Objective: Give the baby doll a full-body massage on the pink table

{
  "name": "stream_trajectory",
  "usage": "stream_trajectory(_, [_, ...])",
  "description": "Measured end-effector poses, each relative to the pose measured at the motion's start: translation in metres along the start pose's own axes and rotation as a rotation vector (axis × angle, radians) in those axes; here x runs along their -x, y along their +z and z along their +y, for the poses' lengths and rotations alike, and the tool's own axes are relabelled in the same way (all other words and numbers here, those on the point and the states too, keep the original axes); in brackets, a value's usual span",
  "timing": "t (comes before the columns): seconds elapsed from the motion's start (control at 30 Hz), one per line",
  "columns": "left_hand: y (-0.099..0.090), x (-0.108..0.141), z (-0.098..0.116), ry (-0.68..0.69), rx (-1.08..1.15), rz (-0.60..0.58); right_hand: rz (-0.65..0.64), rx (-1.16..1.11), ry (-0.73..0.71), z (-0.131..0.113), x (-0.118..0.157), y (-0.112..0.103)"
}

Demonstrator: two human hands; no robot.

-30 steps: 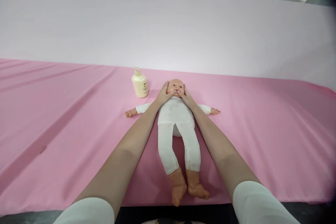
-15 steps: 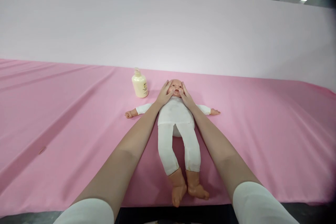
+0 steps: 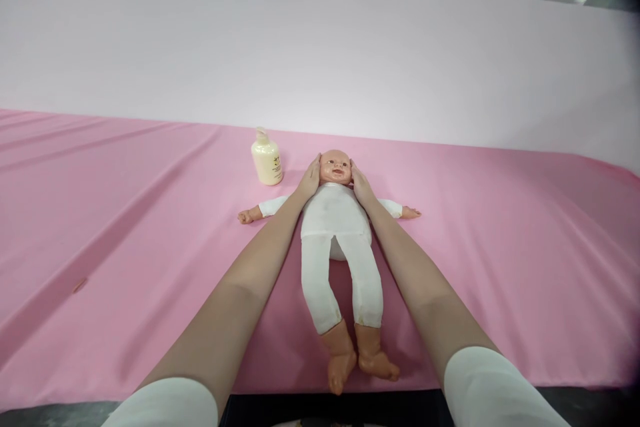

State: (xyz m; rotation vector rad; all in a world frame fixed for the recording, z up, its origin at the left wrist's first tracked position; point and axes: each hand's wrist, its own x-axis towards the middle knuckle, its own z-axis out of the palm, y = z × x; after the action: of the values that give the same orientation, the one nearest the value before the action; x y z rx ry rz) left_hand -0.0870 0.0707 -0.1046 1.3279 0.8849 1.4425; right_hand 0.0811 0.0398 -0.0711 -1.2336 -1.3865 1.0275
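A baby doll (image 3: pixel 336 210) in a white suit lies on its back, feet toward me and arms spread wide. My left hand (image 3: pixel 310 178) rests along the left side of the doll's head (image 3: pixel 335 167), fingers stretched out. Against the other side of the head lies my right hand (image 3: pixel 361 183), its fingers also extended. The doll's face shows fully between the two hands. Parts of its upper arms are hidden behind my wrists.
Left of the doll's head stands a cream pump bottle (image 3: pixel 267 160). A pink cloth (image 3: pixel 150 233) with folds covers the table. Behind it rises a white panel (image 3: pixel 320 47). A small reddish mark or scrap (image 3: pixel 80 285) shows on the cloth at left.
Both hands have slid outward from the doll's cheeks to the sides of its head, and the thumbs no longer lie over the face. The doll and bottle have stayed in place.
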Motion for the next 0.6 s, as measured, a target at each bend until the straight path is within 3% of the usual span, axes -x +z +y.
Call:
stream_trajectory(0.1, [0.002,-0.001,-0.001,-0.035,0.056,0.008,0.031,-0.003,0.019,0.0,0.001,0.001])
stream_trajectory(0.3, [-0.004,0.004,0.005,0.007,-0.147,-0.026,0.02,-0.023,-0.001,-0.005,0.007,0.0])
stream_trajectory(0.6, [-0.001,0.005,0.012,-0.063,-0.03,0.016,0.041,0.004,0.05,-0.01,0.008,0.001])
